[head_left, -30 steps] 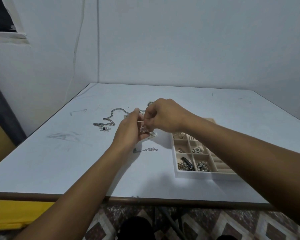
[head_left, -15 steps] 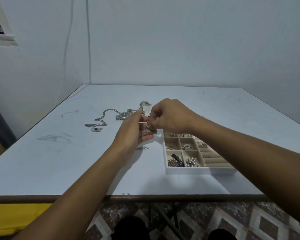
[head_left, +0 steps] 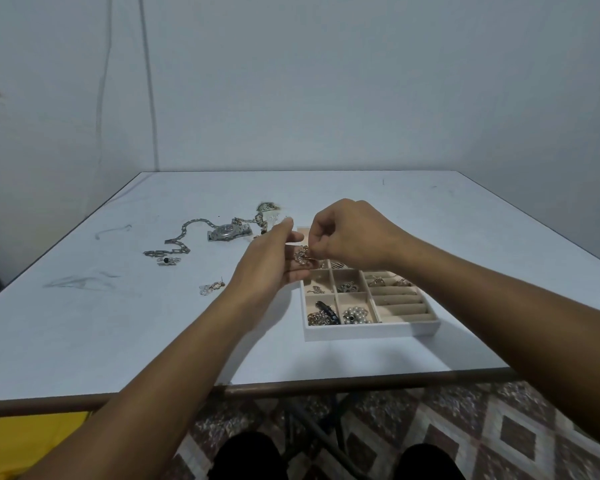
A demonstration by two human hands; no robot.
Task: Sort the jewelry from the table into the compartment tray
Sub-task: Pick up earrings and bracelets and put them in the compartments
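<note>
A small gold and silver jewelry piece (head_left: 302,255) lies on the fingers of my left hand (head_left: 269,263), which is held palm up above the tray's far left corner. My right hand (head_left: 349,233) pinches that piece from the right with curled fingers. The white compartment tray (head_left: 371,332) sits on the table to the right of centre and holds several items in its square cells and ring rolls. On the table to the left lie a chunky chain (head_left: 179,239), a silver watch (head_left: 227,232), a dark-stoned piece (head_left: 168,260) and a small earring (head_left: 211,287).
The white table (head_left: 118,327) reaches to the wall behind and to a brown front edge. More small jewelry (head_left: 267,207) lies at the back near the watch. Below the table edge there is patterned floor and a yellow surface (head_left: 32,441) at the left.
Both hands have drifted slightly right and now hover over the tray's far corner. The small earring on the table, earlier partly hidden by my left wrist, now shows fully.
</note>
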